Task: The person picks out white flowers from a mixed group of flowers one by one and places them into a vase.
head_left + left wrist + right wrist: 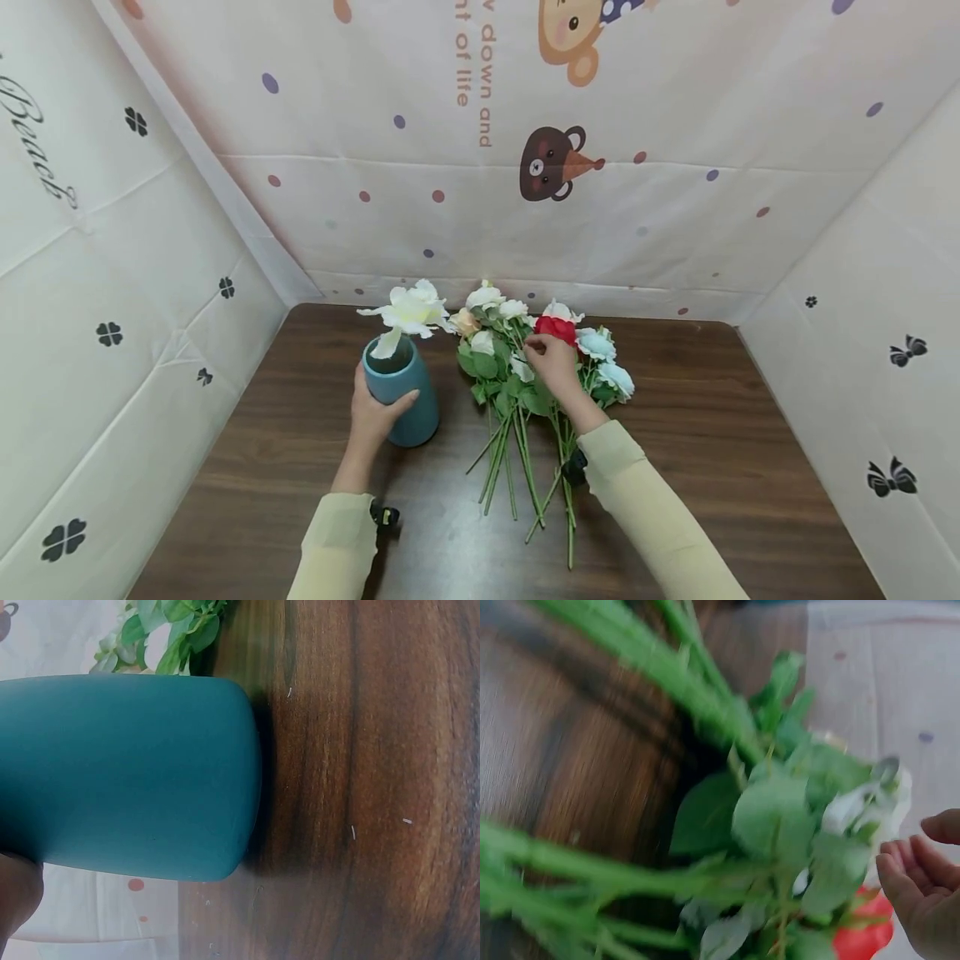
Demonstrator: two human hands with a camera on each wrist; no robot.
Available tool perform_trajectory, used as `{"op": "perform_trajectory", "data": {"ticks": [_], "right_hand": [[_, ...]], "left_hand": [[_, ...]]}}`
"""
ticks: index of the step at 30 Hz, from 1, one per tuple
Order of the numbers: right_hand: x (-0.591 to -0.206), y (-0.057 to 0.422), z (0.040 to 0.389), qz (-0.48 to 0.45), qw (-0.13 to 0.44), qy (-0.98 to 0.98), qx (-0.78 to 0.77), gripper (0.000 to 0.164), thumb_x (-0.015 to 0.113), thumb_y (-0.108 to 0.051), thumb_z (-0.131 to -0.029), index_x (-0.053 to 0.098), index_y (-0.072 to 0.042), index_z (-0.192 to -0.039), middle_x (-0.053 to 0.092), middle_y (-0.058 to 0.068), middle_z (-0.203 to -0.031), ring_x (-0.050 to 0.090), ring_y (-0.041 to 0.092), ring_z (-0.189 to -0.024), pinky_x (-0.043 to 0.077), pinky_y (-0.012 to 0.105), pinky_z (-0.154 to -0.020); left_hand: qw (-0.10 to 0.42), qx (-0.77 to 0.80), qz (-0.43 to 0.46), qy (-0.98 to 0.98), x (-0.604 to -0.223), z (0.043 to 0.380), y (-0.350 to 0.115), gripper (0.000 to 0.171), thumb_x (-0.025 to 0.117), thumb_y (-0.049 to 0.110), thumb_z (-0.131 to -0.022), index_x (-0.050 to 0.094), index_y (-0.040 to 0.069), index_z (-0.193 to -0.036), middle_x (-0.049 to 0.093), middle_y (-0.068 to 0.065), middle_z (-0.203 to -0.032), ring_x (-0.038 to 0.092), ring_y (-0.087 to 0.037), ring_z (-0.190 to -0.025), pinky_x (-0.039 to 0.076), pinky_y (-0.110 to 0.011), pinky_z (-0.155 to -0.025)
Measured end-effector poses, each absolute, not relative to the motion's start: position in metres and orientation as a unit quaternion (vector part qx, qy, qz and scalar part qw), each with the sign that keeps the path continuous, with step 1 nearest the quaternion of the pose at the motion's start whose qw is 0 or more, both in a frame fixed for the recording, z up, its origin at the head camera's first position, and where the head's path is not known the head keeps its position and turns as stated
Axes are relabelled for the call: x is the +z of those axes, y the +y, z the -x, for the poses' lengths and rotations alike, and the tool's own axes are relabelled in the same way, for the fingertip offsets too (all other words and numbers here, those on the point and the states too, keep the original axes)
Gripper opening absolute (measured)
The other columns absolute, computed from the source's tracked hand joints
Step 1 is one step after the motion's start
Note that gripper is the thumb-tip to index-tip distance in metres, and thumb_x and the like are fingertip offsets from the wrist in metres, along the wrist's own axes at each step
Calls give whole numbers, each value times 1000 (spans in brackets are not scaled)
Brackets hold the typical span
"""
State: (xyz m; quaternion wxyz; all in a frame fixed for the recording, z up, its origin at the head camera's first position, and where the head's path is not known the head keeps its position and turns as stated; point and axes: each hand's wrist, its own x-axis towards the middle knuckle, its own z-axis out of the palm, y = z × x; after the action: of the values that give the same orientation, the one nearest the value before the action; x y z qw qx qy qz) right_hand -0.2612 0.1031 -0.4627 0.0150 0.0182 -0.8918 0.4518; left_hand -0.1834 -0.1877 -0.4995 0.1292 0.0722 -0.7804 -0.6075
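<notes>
My left hand grips a teal vase around its side, thumb across the front. The vase stands on the table at left, tilted a little in the head view; its smooth lower body fills much of the left wrist view. One large white flower rises out of its mouth. My right hand is over the heads of the loose flowers, close to a red rose. In the right wrist view its fingers are loosely bent, thumb apart, with nothing between them. Green leaves lie beneath.
Artificial flowers lie in a bunch right of the vase: white blooms, a peach bloom and light blue blooms. Their green stems point toward the front of the brown table. Printed cloth walls enclose the back and sides.
</notes>
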Motion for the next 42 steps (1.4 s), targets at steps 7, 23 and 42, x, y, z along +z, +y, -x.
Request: {"op": "perform_trajectory", "data": {"ticks": [7,23,42], "right_hand": [[-474,114,274,12,-75,-913,402,38,60,-12,-99,65,5,-133,68,24,-132,67,37,-109,56,39,-83],[-483,118,304,-27,-129,-935,328,51,65,-8,-93,28,-16,-59,15,-4,-60,15,12,-57,23,28,-58],[-490,108,306,5,-114,-937,331,56,65,-6,-94,22,-17,-60,11,-5,-61,12,12,-58,22,28,-59]], "left_hand": [[140,-607,-76,-779,-500,180,-190,99,81,12,-77,26,4,-159,46,-25,-151,46,-43,-135,34,-64,-113],[128,-607,-65,-781,-499,182,-187,100,80,14,-79,23,7,-161,41,-24,-156,43,-43,-138,33,-67,-115],[152,-607,-50,-779,-502,184,-188,99,82,9,-76,27,3,-159,46,-24,-151,47,-40,-134,36,-64,-112]]}}
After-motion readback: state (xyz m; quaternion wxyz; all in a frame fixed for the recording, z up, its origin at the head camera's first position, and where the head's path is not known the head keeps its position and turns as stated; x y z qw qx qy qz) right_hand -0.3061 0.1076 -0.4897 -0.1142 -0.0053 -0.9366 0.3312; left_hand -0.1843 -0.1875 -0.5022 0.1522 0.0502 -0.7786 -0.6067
